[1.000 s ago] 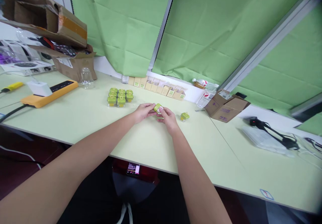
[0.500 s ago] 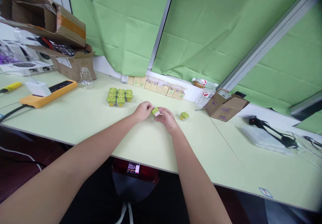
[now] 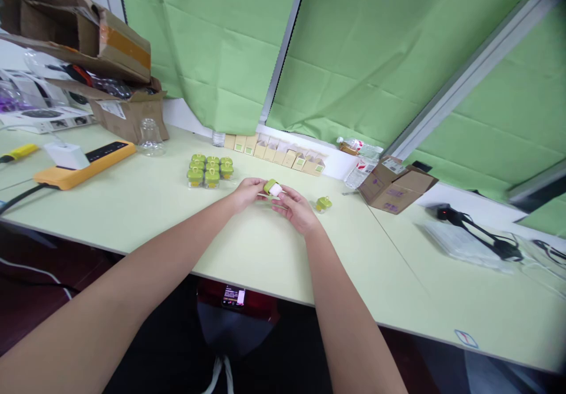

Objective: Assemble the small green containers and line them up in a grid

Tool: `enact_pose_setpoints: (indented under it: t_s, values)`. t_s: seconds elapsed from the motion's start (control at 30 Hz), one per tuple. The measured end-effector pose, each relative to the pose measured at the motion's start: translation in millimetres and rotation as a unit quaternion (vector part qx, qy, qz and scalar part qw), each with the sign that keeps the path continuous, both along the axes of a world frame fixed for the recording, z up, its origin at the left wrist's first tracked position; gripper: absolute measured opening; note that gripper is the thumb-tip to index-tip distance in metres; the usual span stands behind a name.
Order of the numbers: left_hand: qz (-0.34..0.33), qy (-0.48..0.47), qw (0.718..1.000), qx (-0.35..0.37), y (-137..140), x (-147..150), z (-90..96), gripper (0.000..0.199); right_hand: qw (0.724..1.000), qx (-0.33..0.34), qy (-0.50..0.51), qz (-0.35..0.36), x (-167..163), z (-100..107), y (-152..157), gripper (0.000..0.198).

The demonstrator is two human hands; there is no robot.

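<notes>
Between my hands is a small box with a green lid [image 3: 270, 186]; its white part [image 3: 276, 190] faces right. My left hand [image 3: 248, 194] pinches the green side. From the right, my right hand [image 3: 299, 211] grips the white side with thumb and index finger, its other fingers curled below. A similar green-lidded box [image 3: 324, 204] with a yellow front stands on the table just right of my right hand. To the left, several more green-lidded clear boxes [image 3: 211, 176] stand in a tight block.
A row of small tan cartons [image 3: 280, 153] lines the back wall. At left are an orange power strip [image 3: 88, 167], a clear jar [image 3: 150, 139] and stacked cardboard boxes [image 3: 128, 114]. Plastic bottles [image 3: 357, 173], a cardboard box [image 3: 393, 187] and a black device [image 3: 481, 235] lie right.
The small box has turned between my hands, its white side now tilted toward the right, and has shifted slightly up and left. My left hand has slid a little left.
</notes>
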State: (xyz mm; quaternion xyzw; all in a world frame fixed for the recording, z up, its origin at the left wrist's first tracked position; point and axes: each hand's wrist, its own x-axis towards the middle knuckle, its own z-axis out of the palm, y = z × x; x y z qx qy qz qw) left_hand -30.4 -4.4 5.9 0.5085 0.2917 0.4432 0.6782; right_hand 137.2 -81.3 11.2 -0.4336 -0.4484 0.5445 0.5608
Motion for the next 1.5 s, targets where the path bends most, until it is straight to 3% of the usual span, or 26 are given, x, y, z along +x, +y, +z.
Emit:
enact_pose_setpoints:
  t_s: [0.6, 0.87, 0.97, 1.1, 1.23, 1.43, 1.5]
  values:
    - [-0.035, -0.005, 0.999, -0.019, -1.7, -0.8, -0.1, 0.025, 0.999, 0.004, -0.013, 0.039, -7.1, 3.8, -3.9, 0.035]
    - [-0.024, 0.016, 0.999, -0.046, -4.3, -0.2, 3.2, 0.018, 0.993, -0.041, -0.001, -0.114, -0.1, -7.2, 10.1, 0.023]
    - [-0.013, 0.025, 0.998, -0.052, -3.7, -0.6, 3.5, 0.019, 0.975, -0.068, 0.014, -0.213, 3.7, -5.4, 9.7, 0.01]
    - [-0.006, 0.032, 0.998, -0.052, -2.5, -0.1, 2.2, 0.02, 0.939, -0.131, 0.012, -0.318, 7.9, -4.6, 11.1, 0.017]
    - [-0.011, 0.046, 0.998, -0.031, -3.2, 1.0, 0.8, 0.017, 0.926, -0.114, 0.01, -0.361, 14.7, -9.7, 16.9, 0.025]
    - [-0.009, 0.068, 0.997, -0.018, -2.5, 2.2, -1.0, 0.021, 0.911, -0.081, -0.019, -0.404, 21.3, -15.6, 19.9, 0.009]
    - [-0.01, 0.072, 0.997, -0.015, -2.0, 2.2, -1.4, 0.022, 0.917, -0.045, -0.051, -0.393, 24.8, -19.0, 19.9, 0.013]
